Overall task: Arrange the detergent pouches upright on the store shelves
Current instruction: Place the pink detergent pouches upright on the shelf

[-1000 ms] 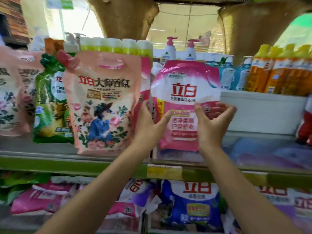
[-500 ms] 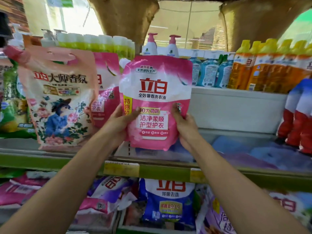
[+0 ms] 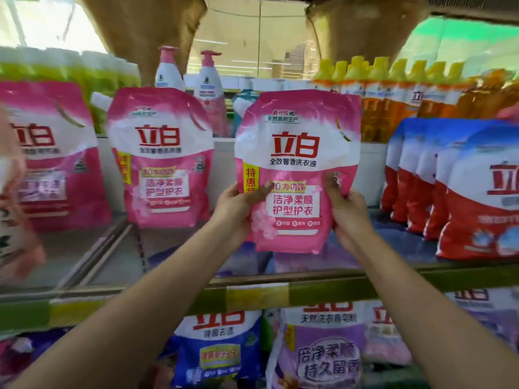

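A: On the middle shelf (image 3: 365, 279), what does the person hold?

B: A pink detergent pouch (image 3: 297, 169), upright, label facing the camera, its white spout at the upper left corner. Its bottom edge seems to sit just above the shelf floor; whether it touches cannot be told.

A: And the grip?

B: Both hands clamp it. The left hand (image 3: 236, 203) grips the lower left edge, thumb pressed across the front beside the yellow strip. The right hand (image 3: 346, 206) grips the lower right edge, thumb laid on the front, fingers curled behind the pouch.

A: What stands beside it?

B: To the left, a second pink pouch (image 3: 161, 158) of the same design stands upright on the shelf, apart from the held one. Farther left a third pink pouch (image 3: 53, 158) stands upright too, blurred. At the far left edge a pale floral pouch (image 3: 14, 209) is too blurred to read.

A: And to the right?

B: A row of red, white and blue pouches (image 3: 449, 186) stands upright, one close behind another, near the held pouch but not touching it.

A: Behind?

B: Two pink pump bottles (image 3: 207, 88), a line of orange bottles with yellow caps (image 3: 393, 99), and green-capped bottles (image 3: 70, 71) at the back left.

A: Below?

B: On the lower shelf, a blue pouch (image 3: 219, 352) and a purple pouch (image 3: 323, 352) stand side by side under the green shelf rail.
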